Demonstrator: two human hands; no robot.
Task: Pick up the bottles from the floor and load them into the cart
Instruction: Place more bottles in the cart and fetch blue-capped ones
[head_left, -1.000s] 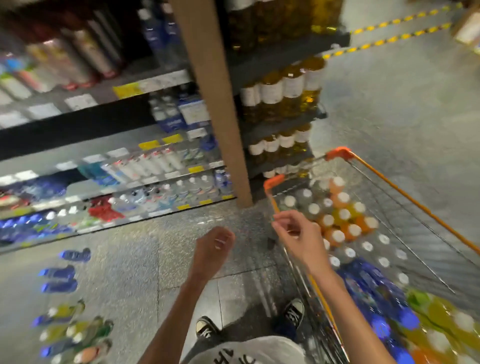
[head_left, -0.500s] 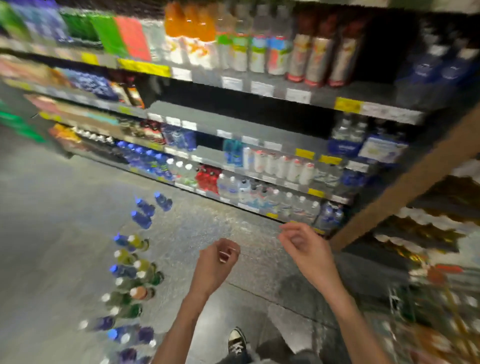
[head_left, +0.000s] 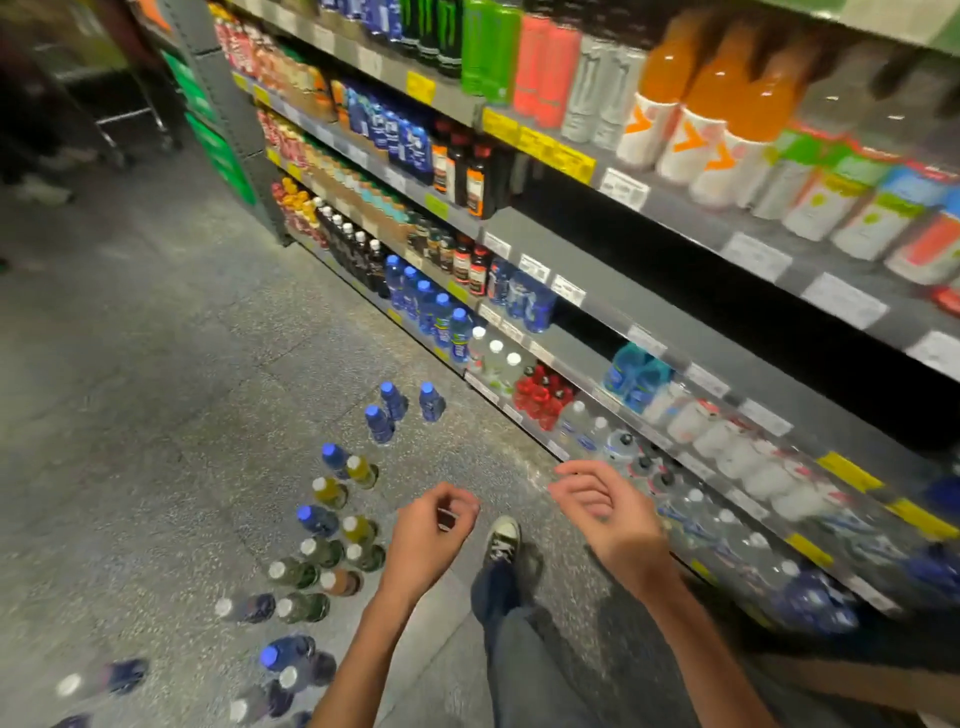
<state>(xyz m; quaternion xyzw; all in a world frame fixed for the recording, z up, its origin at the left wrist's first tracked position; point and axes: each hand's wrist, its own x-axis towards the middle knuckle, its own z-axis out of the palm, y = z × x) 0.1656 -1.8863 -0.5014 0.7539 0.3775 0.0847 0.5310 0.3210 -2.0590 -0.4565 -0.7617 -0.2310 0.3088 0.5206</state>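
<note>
Both hands are empty, held in front of the body with fingers loosely curled: the left hand (head_left: 434, 525) more closed, the right hand (head_left: 602, 512) half open, palm inward. Between them, lower, one sneaker (head_left: 501, 538) steps on the speckled floor (head_left: 130, 415). Left of the hands the bottles (head_left: 332, 551) stand upright, caps up, in a loose double row running away from the person; about twenty show, though the near ones blur. Three blue-capped bottles (head_left: 395, 410) form the far end. Stocked shelves (head_left: 597, 260) line the right side.
</note>
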